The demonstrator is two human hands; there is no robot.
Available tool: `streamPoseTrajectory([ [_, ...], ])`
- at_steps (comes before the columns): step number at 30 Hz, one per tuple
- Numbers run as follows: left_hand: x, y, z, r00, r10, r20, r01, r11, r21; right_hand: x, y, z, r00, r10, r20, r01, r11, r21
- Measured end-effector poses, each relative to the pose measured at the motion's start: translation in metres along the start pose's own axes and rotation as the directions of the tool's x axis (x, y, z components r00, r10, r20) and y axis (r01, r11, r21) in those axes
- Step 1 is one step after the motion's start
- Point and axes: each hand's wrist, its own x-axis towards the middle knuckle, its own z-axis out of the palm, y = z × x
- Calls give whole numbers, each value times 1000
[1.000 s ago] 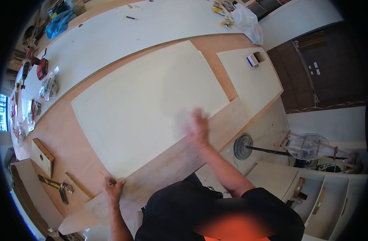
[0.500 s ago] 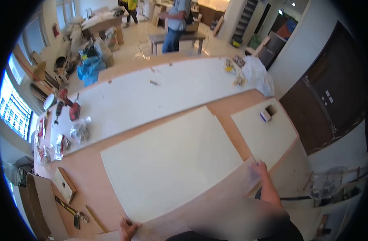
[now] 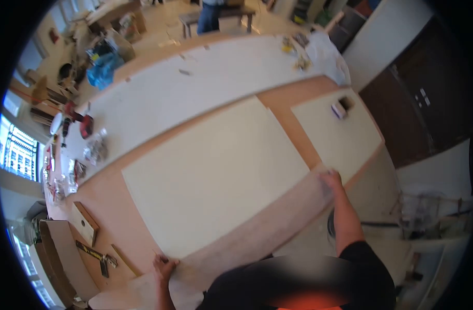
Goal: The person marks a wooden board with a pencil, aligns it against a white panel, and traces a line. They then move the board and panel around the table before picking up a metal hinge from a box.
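Note:
A large cream sheet [image 3: 215, 175] lies on the brownish worktable. Along its near edge runs a pale, brownish, film-like strip [image 3: 267, 222], whose exact kind I cannot make out. My right hand [image 3: 330, 179] is closed on the strip's right end, beside the sheet's near right corner. At the near left corner, my left hand [image 3: 165, 264] has its fingers drawn together by the edge of the sheet and strip. A thin stick-like thing shows at its fingertips, too small to name.
A long white panel [image 3: 195, 88] lies across the far side, with a red drill [image 3: 80, 120] at its left end. A smaller cream panel [image 3: 345, 137] bears a small box [image 3: 339, 108]. At left are a wood block [image 3: 85, 223] and a clamp-like tool [image 3: 97, 256]. Someone's legs [image 3: 209, 19] show behind.
My view has tipped downward, so the table sits higher in the picture and more of the strip and my body shows. Both hands stay at the sheet's near corners.

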Motion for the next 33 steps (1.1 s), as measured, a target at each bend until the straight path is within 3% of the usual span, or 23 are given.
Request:
streamPoseTrajectory([
  [4, 0, 7, 0, 999, -37, 36, 41, 993, -108, -37, -47, -21, 999, 14, 39, -21, 986, 166],
  [9, -3, 10, 1, 1000, 1, 18, 3, 983, -181, -30, -48, -20, 994, 94, 63, -100, 988, 115],
  [13, 0, 5, 2, 1000, 4, 9, -3, 991, -131, -32, -57, -20, 995, 91, 44, -93, 995, 39],
  [23, 1, 11, 0, 1000, 10, 2, -10, 996, -87, -11, -29, -5, 994, 101, 41, -105, 990, 99],
  [28, -2, 17, -2, 1000, -15, 12, 16, 994, -105, -26, -47, -13, 992, 79, 94, -97, 974, 203],
  [33, 1, 12, -1, 1000, 21, 11, -20, 997, -80, -25, -44, -12, 997, 66, 42, -73, 979, 191],
])
